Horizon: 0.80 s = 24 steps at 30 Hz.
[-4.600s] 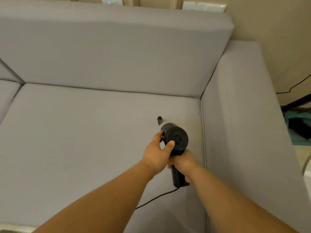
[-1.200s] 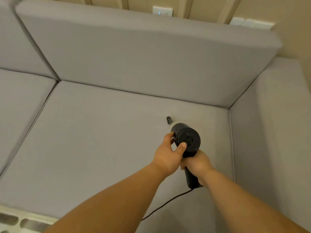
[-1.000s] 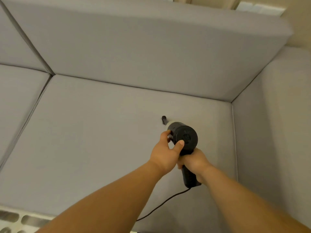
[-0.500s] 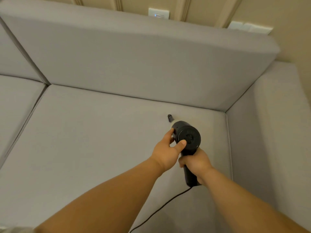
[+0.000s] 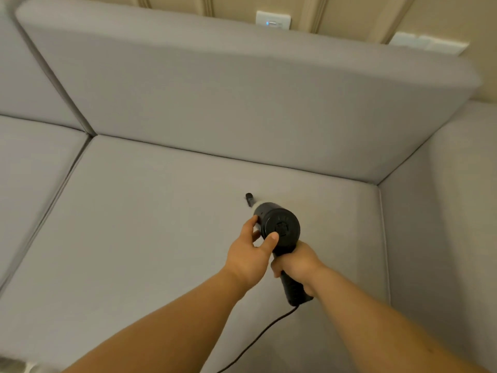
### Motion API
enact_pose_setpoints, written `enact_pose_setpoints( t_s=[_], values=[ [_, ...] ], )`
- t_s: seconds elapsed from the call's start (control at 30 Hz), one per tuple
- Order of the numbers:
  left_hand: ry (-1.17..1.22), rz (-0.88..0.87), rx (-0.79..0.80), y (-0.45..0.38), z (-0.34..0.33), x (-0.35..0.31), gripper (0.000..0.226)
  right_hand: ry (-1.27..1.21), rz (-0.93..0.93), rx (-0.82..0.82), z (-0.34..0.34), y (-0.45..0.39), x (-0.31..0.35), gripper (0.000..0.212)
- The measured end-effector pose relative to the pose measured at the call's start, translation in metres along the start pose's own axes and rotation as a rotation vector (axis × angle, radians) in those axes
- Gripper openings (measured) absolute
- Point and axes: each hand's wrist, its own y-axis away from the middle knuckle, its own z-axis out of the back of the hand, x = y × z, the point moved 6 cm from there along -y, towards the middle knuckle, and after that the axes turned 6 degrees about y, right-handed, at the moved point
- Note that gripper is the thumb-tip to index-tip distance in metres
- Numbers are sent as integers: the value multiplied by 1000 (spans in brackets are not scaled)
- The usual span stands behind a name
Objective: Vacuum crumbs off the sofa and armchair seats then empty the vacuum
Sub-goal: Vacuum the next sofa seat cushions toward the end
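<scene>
A small black handheld vacuum [image 5: 281, 227] points away from me over the grey sofa seat cushion [image 5: 161, 224]. Its thin nozzle [image 5: 249, 198] touches or hovers just above the fabric, right of the cushion's middle. My right hand [image 5: 298, 265] grips the vacuum's handle from below. My left hand [image 5: 251, 250] holds the round rear body, thumb on its back face and fingers on its left side. A black cord [image 5: 258, 339] trails from the handle toward me. No crumbs are visible on the fabric.
The grey back cushion [image 5: 242, 103] rises behind the seat, and the sofa's right armrest [image 5: 443, 224] walls the right side. A second seat cushion [image 5: 29, 170] lies to the left across a seam. A wall switch plate [image 5: 273, 20] sits above the backrest.
The view shifted slightly from frame to frame, while both hands kept the same hold. The vacuum nozzle moved a little left over the seat cushion.
</scene>
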Motion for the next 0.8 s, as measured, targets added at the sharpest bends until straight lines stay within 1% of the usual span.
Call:
enact_pose_setpoints(
  t_s=[0.1,0.2,0.3,0.43,0.53,0.8],
  values=[
    [15,-11,-27,16,0,-1,62,23,-11,18,1,15,-2,27],
    [23,-43,-29,17,-9,-14,63,9,0,-29,16,22,2,24],
    [19,-76,9,-3,-18,-34,64,-30,26,-100,37,10,17,26],
    [-1,-73,21,-40,-18,-48,61,-39,32,-126,45,-23,33,25],
    [-2,-54,7,-52,-8,-38,61,-24,14,-89,33,-39,35,25],
    [29,2,-40,-27,16,-16,65,99,5,29,8,-28,39,27]
  ],
)
